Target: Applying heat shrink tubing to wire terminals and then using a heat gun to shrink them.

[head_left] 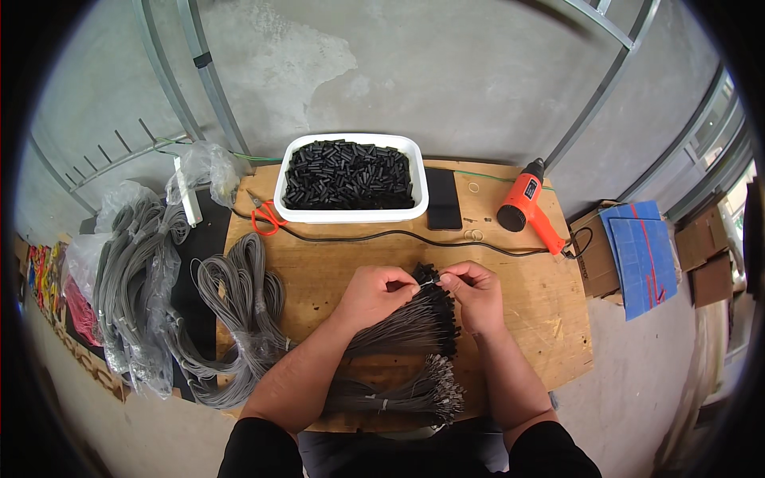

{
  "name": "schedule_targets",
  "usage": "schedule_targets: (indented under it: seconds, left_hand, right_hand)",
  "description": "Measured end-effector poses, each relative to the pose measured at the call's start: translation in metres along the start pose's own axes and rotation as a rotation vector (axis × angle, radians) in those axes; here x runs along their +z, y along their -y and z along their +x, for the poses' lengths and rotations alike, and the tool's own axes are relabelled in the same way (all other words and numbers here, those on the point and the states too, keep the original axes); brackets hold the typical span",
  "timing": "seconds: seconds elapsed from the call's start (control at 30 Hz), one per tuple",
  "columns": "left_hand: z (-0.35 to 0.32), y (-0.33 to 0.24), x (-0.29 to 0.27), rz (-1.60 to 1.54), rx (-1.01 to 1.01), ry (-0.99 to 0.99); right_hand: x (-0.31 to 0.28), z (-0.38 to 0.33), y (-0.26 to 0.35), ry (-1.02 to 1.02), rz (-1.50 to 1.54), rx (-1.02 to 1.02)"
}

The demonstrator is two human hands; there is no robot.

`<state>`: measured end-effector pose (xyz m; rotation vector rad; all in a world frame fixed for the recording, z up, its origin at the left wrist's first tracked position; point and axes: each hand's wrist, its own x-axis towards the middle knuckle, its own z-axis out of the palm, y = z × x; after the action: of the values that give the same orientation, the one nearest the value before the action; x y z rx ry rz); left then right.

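My left hand (pixel 374 295) and my right hand (pixel 476 293) meet over the table, thumb and fingers pinched on each. Between their fingertips runs a thin cable end (pixel 428 282) with a pale tip; the small piece at my right fingertips is too small to make out. Beneath them fans a bundle of grey cables (pixel 398 331), many ends capped with black sleeves (pixel 448 334). Nearer to me, another cable bundle (pixel 390 396) lies with bare silvery connectors at its right end, partly behind my left forearm.
A white tub (pixel 422 203) of short black tubes stands at the back, with a dark phone (pixel 444 199) beside it. Orange scissors (pixel 267 219) lie left of the tub, an orange heat gun (pixel 530 207) at right. Coiled grey cables (pixel 239 295) fill the left side. A black cord (pixel 374 237) crosses the table.
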<state>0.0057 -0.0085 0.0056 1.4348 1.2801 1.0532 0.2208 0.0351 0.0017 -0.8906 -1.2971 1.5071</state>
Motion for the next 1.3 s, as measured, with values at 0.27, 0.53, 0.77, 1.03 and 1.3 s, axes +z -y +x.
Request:
schedule_targets:
  seconds: [0.27, 0.53, 0.77, 1.03, 1.3]
  left_hand:
    - [0.0, 0.0, 0.001, 0.04, 0.076, 0.011]
    - [-0.001, -0.003, 0.0, 0.046, 0.157, 0.018]
    - [0.001, -0.006, 0.005, 0.061, 0.189, 0.011]
    - [-0.001, 0.0, 0.001, 0.015, 0.182, 0.004]
    - [0.0, -0.002, 0.004, 0.014, 0.124, 0.034]
  right_hand:
    - [-0.012, 0.004, 0.005, 0.12, 0.38, 0.293]
    - [-0.011, 0.002, 0.007, 0.164, 0.347, 0.338]
    - [-0.017, -0.001, 0.008, 0.148, 0.294, 0.261]
    - [-0.008, 0.002, 0.009, 0.189, 0.305, 0.298]
    - [-0.011, 0.001, 0.007, 0.174, 0.298, 0.299]
